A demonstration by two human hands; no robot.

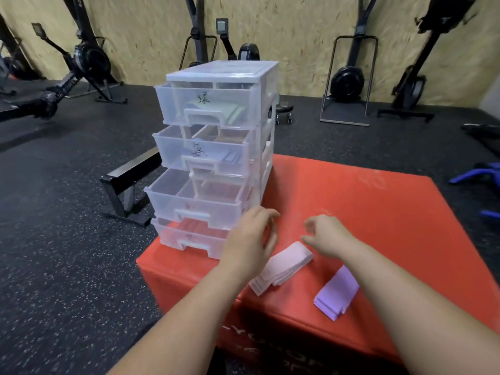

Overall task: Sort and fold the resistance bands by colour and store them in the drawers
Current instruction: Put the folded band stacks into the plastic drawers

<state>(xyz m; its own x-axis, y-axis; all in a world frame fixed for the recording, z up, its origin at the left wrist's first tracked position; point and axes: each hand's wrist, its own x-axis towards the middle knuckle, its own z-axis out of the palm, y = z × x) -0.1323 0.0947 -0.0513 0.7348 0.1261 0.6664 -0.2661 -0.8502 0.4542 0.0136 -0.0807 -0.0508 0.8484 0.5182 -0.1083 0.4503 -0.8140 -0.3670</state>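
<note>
Folded flat in a long stack, just in front and to the right of the drawer unit: pink band, on the red box. Further right of the drawer unit and nearer the camera, apart from the pink one: purple band, likewise folded, lying at a slant.

Left hand right by the unit's lower front corner, over the near end of the pink band, fingers loosely bent and spread, holding nothing; contact with the band impossible to judge. Right hand a little right of the unit, above the pink band's far end, fingers curled downward and relaxed, also holding nothing.

Four clear drawers, all pulled partly out. In the top drawer, marked with a handwritten character, green bands. In the second drawer, something pale blue. Contents of the third drawer unclear. In the bottom drawer, something red.

Around the box, dark speckled floor; behind the unit, exercise machines along a board wall.
</note>
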